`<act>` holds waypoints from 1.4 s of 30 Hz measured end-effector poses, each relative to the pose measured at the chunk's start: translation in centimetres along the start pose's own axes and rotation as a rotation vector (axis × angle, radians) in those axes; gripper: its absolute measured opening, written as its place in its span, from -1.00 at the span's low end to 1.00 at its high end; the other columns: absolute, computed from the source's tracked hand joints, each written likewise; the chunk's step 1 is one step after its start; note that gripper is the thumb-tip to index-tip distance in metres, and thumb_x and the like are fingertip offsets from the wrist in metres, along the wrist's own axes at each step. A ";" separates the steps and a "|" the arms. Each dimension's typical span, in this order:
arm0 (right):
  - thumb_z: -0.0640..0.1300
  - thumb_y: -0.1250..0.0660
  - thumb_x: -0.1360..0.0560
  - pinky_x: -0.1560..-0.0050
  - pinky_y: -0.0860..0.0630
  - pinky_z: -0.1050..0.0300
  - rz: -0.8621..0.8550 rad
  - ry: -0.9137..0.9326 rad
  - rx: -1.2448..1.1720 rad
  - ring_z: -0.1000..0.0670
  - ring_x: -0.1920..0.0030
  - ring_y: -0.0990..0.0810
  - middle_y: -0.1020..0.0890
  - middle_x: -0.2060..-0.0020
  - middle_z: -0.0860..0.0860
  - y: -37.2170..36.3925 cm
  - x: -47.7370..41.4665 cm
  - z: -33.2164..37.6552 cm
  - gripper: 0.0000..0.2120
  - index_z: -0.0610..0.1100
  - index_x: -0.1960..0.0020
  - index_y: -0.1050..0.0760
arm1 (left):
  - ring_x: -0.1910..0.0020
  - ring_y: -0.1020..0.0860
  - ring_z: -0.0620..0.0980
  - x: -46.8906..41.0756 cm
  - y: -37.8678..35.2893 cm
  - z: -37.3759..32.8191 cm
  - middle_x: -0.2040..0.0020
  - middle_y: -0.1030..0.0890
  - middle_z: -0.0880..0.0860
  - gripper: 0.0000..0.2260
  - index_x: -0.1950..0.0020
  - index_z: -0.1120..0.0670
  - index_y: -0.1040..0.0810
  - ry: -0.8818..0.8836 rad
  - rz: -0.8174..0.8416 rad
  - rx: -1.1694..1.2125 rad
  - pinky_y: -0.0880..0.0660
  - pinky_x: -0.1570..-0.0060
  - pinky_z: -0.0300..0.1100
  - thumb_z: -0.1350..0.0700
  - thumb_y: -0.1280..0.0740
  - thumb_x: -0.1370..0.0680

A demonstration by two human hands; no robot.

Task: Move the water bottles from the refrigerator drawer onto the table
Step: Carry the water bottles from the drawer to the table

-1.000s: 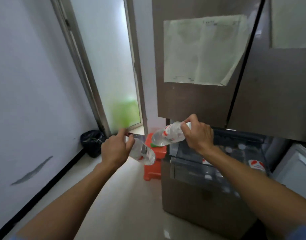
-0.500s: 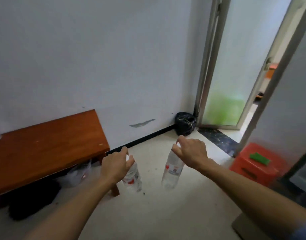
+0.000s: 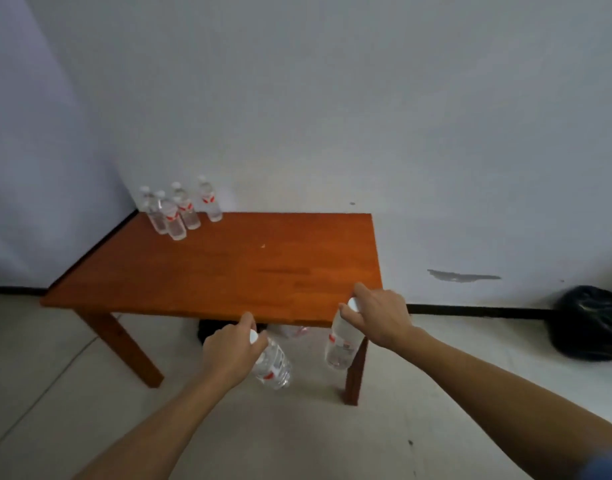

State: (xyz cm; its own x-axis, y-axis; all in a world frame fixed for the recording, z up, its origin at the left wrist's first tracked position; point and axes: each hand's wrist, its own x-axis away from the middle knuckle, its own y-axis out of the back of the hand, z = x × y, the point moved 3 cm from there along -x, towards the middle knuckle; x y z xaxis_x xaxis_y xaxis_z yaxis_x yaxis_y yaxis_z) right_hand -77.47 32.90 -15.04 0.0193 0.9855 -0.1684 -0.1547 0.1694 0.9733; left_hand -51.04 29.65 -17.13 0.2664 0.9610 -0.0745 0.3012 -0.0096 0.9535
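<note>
My left hand grips a clear water bottle by its neck, and the bottle hangs tilted below the table's front edge. A second water bottle hangs from my right hand, held at its white cap, in front of the table's near right corner. The orange-brown wooden table stands against the white wall. Several water bottles with red-and-white labels stand upright in a cluster on its far left corner. The refrigerator is out of view.
A black rubbish bag lies on the floor by the wall at the right. Dark and pale bags sit under the table. The table's front right leg is just behind the right-hand bottle. Pale tiled floor stretches in front.
The view has swung left from the refrigerator, past the doorway, to face the table. Both hands have kept their bottles, now hanging down near the table's front edge.
</note>
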 end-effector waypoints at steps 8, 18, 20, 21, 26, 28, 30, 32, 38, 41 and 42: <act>0.27 -0.05 -0.59 0.48 -0.26 0.28 0.041 0.156 0.012 0.14 0.45 -0.35 -0.41 0.40 0.12 -6.3 -15.6 10.5 -0.61 -0.03 0.04 -0.39 | 0.32 -0.51 -0.11 -8.0 1.9 14.1 0.30 -0.53 -0.07 -0.79 0.08 -0.02 -0.38 0.139 0.002 -0.058 -0.32 0.39 -0.23 -0.14 -0.16 -0.59; 0.30 -0.06 -0.58 0.45 -0.43 0.27 0.021 0.045 -0.016 0.16 0.40 -0.47 -0.51 0.31 0.11 -10.5 -32.4 19.8 -0.61 0.01 -0.07 -0.41 | 0.34 -0.50 -0.15 -24.1 7.9 27.3 0.28 -0.52 -0.10 -0.81 0.02 -0.04 -0.34 0.066 -0.049 -0.119 -0.35 0.40 -0.30 -0.15 -0.16 -0.59; 0.31 -0.05 -0.57 0.41 -0.47 0.25 0.004 0.007 -0.021 0.13 0.37 -0.52 -0.55 0.28 0.10 -11.2 -35.3 20.0 -0.60 0.01 -0.04 -0.42 | 0.33 -0.50 -0.17 -27.4 8.6 28.6 0.27 -0.52 -0.11 -0.81 0.01 -0.05 -0.36 0.054 -0.063 -0.114 -0.32 0.40 -0.32 -0.16 -0.17 -0.59; 0.31 -0.04 -0.58 0.43 -0.44 0.26 -0.005 -0.001 -0.015 0.13 0.39 -0.51 -0.54 0.30 0.10 -11.4 -36.8 20.0 -0.59 0.00 -0.02 -0.42 | 0.31 -0.51 -0.17 -28.9 8.7 29.3 0.25 -0.52 -0.12 -0.80 -0.01 -0.05 -0.37 0.053 -0.067 -0.110 -0.35 0.38 -0.32 -0.16 -0.17 -0.59; 0.28 -0.04 -0.59 0.48 -0.27 0.31 -0.022 -0.020 0.012 0.15 0.43 -0.41 -0.44 0.36 0.12 -12.6 -44.8 20.2 -0.65 0.01 0.07 -0.34 | 0.31 -0.49 -0.16 -36.6 7.9 31.9 0.25 -0.50 -0.11 -0.77 -0.05 -0.02 -0.40 0.041 -0.082 -0.091 -0.26 0.42 -0.32 -0.16 -0.15 -0.60; 0.28 -0.04 -0.59 0.48 -0.27 0.32 -0.019 -0.031 0.030 0.14 0.42 -0.44 -0.47 0.34 0.12 -14.0 -48.3 20.1 -0.62 0.00 0.06 -0.38 | 0.32 -0.48 -0.17 -39.9 7.2 32.7 0.25 -0.49 -0.12 -0.77 -0.06 -0.02 -0.41 0.019 -0.070 -0.081 -0.22 0.44 -0.36 -0.16 -0.15 -0.60; 0.28 -0.03 -0.59 0.48 -0.24 0.31 -0.025 -0.049 0.035 0.14 0.40 -0.45 -0.50 0.31 0.12 -15.4 -52.0 19.8 -0.59 -0.03 0.00 -0.44 | 0.28 -0.49 -0.17 -43.5 6.6 33.5 0.22 -0.49 -0.12 -0.77 -0.07 -0.02 -0.42 0.006 -0.054 -0.077 -0.22 0.42 -0.36 -0.15 -0.15 -0.60; 0.27 -0.05 -0.59 0.49 -0.20 0.30 -0.017 -0.077 0.024 0.13 0.39 -0.44 -0.50 0.29 0.11 -16.5 -55.8 19.6 -0.58 -0.04 -0.06 -0.46 | 0.23 -0.52 -0.14 -47.2 6.0 34.2 0.17 -0.53 -0.11 -0.77 -0.09 -0.02 -0.42 -0.009 -0.026 -0.062 -0.29 0.35 -0.32 -0.15 -0.15 -0.60; 0.23 -0.11 -0.59 0.31 -0.36 0.23 0.015 -0.160 -0.077 0.03 0.12 -0.62 -0.64 0.00 0.05 -19.6 -65.7 20.0 -0.62 -0.01 -0.21 -0.44 | 0.09 -0.60 -0.11 -57.6 3.9 36.6 -0.03 -0.62 -0.07 -0.71 -0.28 -0.06 -0.36 -0.068 0.009 0.000 -0.41 0.25 -0.30 -0.13 -0.17 -0.60; 0.20 -0.13 -0.60 0.22 -0.39 0.18 0.026 -0.197 -0.113 0.00 0.06 -0.63 -0.63 -0.07 0.03 -21.3 -69.7 20.2 -0.65 0.00 -0.21 -0.45 | 0.14 -0.58 -0.10 -61.4 2.5 37.3 0.02 -0.62 -0.05 -0.78 -0.16 -0.04 -0.40 -0.096 0.048 -0.016 -0.52 0.20 -0.20 -0.12 -0.16 -0.61; 0.19 -0.12 -0.60 0.20 -0.40 0.17 0.034 -0.214 -0.111 -0.02 0.05 -0.63 -0.63 -0.08 0.02 -21.7 -71.0 20.2 -0.65 0.00 -0.22 -0.45 | 0.17 -0.58 -0.09 -62.8 2.2 37.5 0.03 -0.62 -0.04 -0.78 -0.15 -0.02 -0.40 -0.113 0.051 -0.029 -0.53 0.21 -0.17 -0.11 -0.15 -0.61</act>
State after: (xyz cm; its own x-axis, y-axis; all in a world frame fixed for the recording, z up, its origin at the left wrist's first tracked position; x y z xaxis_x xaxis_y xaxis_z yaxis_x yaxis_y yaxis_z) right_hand -55.57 -40.62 -21.05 0.2196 0.9716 -0.0878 -0.2661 0.1462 0.9528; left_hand -32.76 -41.08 -21.35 0.3827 0.9221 -0.0563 0.2583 -0.0483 0.9648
